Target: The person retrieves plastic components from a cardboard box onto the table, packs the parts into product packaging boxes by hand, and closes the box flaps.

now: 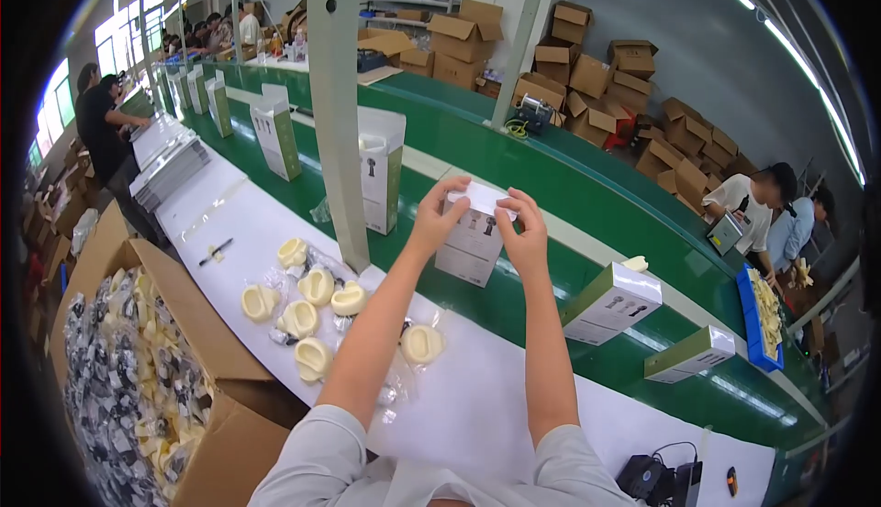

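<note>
While the green conveyor (518, 314) crosses the view, the white worktable (486, 378) runs along its near side. Left of the table, an open cardboard carton (243, 447) is filled with cream and dark parts (138, 369) in clear bags. Over on the right, a blue tray (748, 323) holds a heap of cream pieces (764, 305). The white printed box (470, 248) stands on the conveyor directly between and below the hands; its contents cannot be seen. The left hand (439, 218) grips its upper left corner, the right hand (525, 232) its upper right, thumbs toward the wearer. Cream knobbed parts (316, 287) lie on the table near the left forearm, with a pen (216, 251) beyond them.
</note>
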Available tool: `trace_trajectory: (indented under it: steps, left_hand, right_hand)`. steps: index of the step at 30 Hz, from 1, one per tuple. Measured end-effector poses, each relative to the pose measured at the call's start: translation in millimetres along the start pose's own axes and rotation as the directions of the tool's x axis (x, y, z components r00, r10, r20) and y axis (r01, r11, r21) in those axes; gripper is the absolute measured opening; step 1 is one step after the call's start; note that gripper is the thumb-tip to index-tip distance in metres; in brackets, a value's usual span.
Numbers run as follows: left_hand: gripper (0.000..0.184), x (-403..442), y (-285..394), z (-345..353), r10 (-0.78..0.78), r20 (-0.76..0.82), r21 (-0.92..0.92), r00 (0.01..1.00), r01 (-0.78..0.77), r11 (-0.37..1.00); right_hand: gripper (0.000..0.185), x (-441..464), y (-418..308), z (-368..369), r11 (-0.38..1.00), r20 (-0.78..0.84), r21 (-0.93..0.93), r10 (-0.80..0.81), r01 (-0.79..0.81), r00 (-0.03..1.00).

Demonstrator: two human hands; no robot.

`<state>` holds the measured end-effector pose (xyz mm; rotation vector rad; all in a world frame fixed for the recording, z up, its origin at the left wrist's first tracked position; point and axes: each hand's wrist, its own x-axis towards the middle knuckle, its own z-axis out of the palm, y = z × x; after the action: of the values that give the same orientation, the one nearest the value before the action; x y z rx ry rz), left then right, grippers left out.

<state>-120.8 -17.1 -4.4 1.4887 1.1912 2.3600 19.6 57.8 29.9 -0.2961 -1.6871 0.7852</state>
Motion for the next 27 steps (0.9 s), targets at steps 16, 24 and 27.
trace_trajectory:
  steps: [16, 24, 27]
  left_hand:
    - [0.026, -7.1, -13.2, 13.0, 0.077, 0.168, 0.094, 0.983, -0.094, 0.991]
    - [0.022, -6.0, 303.6, -109.4, -0.677, 0.395, 0.917, 0.621, -0.217, 0.336]
    - [0.031, -98.8, 387.7, -229.7, -0.719, -0.159, 0.987, 0.676, 0.084, -0.139]
  right_hand:
    - [0.010, -24.7, 7.8, -30.8, 0.975, 0.097, -0.186, -0.103, 0.120, 0.990]
    - [0.016, 15.8, -37.3, -46.7, 0.619, 0.523, -0.621, -0.128, 0.480, 0.842]
    - [0.015, -0.7, -109.8, 10.9, 0.636, 0.528, -0.543, -0.249, 0.548, 0.812]
